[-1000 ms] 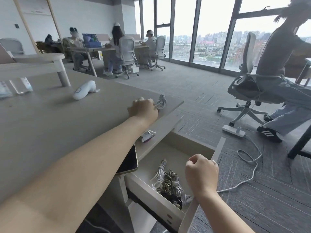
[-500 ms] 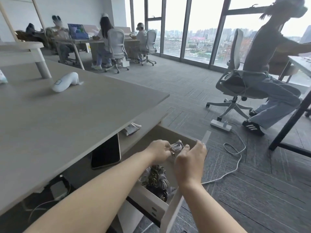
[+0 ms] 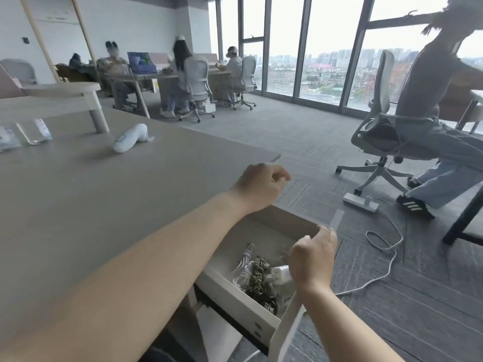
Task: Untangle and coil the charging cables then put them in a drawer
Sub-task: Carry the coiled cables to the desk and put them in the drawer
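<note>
Left hand (image 3: pixel 261 186) hovers loosely curled and empty at the desk's (image 3: pixel 104 205) right edge. Right hand (image 3: pixel 312 259) grips the open drawer's (image 3: pixel 282 223) front, above coiled cables (image 3: pixel 257 276).

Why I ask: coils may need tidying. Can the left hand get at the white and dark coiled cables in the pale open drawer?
Probably yes: the drawer stands open, the coiled cables lie uncovered, and the left hand hangs empty just above. The right hand is beside them.

The desk (image 3: pixel 109 194) is matt, wood-look laminate, the drawer (image 3: pixel 236 291) smooth pale board, the floor (image 3: pixel 300 131) rough grey carpet.
</note>
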{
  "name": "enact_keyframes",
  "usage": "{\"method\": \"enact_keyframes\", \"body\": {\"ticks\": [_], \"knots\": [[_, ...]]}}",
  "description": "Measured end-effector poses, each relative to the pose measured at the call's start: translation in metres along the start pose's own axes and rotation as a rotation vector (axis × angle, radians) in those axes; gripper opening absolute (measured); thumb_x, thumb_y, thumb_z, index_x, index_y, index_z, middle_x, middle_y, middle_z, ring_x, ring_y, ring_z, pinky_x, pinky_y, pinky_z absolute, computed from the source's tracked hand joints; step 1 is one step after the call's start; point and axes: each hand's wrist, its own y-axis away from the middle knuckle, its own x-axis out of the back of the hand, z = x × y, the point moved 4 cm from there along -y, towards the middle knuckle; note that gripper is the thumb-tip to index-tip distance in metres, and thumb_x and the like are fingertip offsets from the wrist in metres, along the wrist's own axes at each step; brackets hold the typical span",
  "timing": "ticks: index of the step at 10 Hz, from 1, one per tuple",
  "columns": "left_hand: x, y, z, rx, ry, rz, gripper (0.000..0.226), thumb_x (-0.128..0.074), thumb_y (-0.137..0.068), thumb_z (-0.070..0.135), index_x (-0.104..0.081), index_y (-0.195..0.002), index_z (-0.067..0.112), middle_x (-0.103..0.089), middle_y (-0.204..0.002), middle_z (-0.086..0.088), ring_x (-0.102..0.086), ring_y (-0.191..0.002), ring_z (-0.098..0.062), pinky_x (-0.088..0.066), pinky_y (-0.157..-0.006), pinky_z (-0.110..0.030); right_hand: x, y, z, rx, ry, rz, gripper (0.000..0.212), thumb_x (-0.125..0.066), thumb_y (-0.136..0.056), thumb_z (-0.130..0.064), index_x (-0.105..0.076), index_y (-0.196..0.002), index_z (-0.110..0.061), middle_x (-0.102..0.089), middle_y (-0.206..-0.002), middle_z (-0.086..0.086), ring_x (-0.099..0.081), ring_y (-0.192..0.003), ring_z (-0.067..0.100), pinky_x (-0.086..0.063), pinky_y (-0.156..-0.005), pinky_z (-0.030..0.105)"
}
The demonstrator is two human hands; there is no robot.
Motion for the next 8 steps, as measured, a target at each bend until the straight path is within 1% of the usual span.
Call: {"method": "enact_keyframes", "body": {"ticks": [1,2,3,4,5,6,7,8], "knots": [[0.035,-0.006,-0.022,0.021,-0.170,0.083,0.026,-0.048,-0.091,0.014,-0.068,-0.107,0.016,-0.065,-0.112,-0.004,-0.058,-0.099,-0.017,-0.043,-0.085,-0.022,-0.010,-0.002,0.002,0.064,0.091,-0.051,0.029,-0.040,-0.059,-0.005,-0.056,-0.064,0.019,-0.046,-0.092,0.037,-0.041,-0.086,0.045,-0.026,-0.071,0.037],[0.057,-0.001,-0.065,0.247,-0.422,0.009,0.036,-0.042,-0.095,0.021,-0.058,-0.127,0.022,-0.048,-0.140,-0.006,-0.040,-0.131,-0.025,-0.032,-0.108,-0.034,-0.022,-0.003,0.002,0.078,0.188,-0.114,0.030,-0.040,-0.057,-0.007,-0.055,-0.058,0.019,-0.047,-0.089,0.036,-0.040,-0.084,0.044,-0.029,-0.069,0.040],[0.071,0.002,-0.111,0.393,-0.464,-0.085,0.043,-0.031,-0.099,0.035,-0.042,-0.141,0.036,-0.025,-0.157,-0.002,-0.013,-0.146,-0.027,-0.010,-0.118,-0.045,-0.032,0.000,-0.012,0.089,0.211,-0.152,0.026,-0.041,-0.055,-0.004,-0.054,-0.054,0.018,-0.048,-0.082,0.036,-0.044,-0.077,0.045,-0.030,-0.066,0.039],[0.077,0.008,-0.110,0.452,-0.440,-0.116,0.043,-0.030,-0.099,0.033,-0.043,-0.140,0.033,-0.032,-0.154,-0.003,-0.024,-0.142,-0.026,-0.015,-0.117,-0.046,-0.041,0.002,-0.033,0.076,0.092,-0.166,0.025,-0.041,-0.056,0.000,-0.055,-0.062,0.019,-0.048,-0.083,0.039,-0.051,-0.073,0.050,-0.043,-0.063,0.050],[0.073,0.002,-0.109,0.400,-0.467,-0.073,0.041,-0.033,-0.097,0.031,-0.050,-0.133,0.030,-0.045,-0.145,-0.002,-0.039,-0.133,-0.026,-0.023,-0.113,-0.047,-0.056,-0.005,-0.046,-0.084,-0.025,-0.156,0.041,-0.036,-0.078,0.002,-0.047,-0.110,0.024,-0.041,-0.123,0.034,-0.039,-0.118,0.047,-0.035,-0.099,0.052],[0.075,0.000,-0.112,0.410,-0.413,-0.056,0.037,-0.037,-0.095,0.031,-0.057,-0.126,0.030,-0.054,-0.136,-0.001,-0.045,-0.127,-0.027,-0.025,-0.112,-0.048,-0.077,-0.009,-0.056,-0.204,-0.143,-0.165,0.044,-0.041,-0.088,0.000,-0.036,-0.129,0.015,-0.028,-0.141,0.026,-0.028,-0.132,0.038,-0.026,-0.110,0.042],[0.077,-0.002,-0.114,0.408,-0.385,0.006,0.034,-0.039,-0.092,0.029,-0.062,-0.117,0.031,-0.062,-0.125,0.000,-0.050,-0.119,-0.027,-0.027,-0.110,-0.048,-0.095,-0.014,-0.069,-0.409,-0.276,-0.132,0.050,-0.035,-0.097,-0.017,-0.023,-0.141,0.003,-0.011,-0.154,0.017,-0.019,-0.140,0.028,-0.021,-0.111,0.032],[0.076,-0.004,-0.118,0.423,-0.371,0.034,0.035,-0.040,-0.091,0.028,-0.061,-0.118,0.034,-0.061,-0.127,0.001,-0.049,-0.121,-0.026,-0.026,-0.110,-0.046,-0.114,-0.021,-0.080,-0.532,-0.382,-0.125,0.053,-0.033,-0.099,-0.027,-0.022,-0.143,0.001,-0.020,-0.151,0.020,-0.028,-0.135,0.032,-0.026,-0.107,0.035]]}}
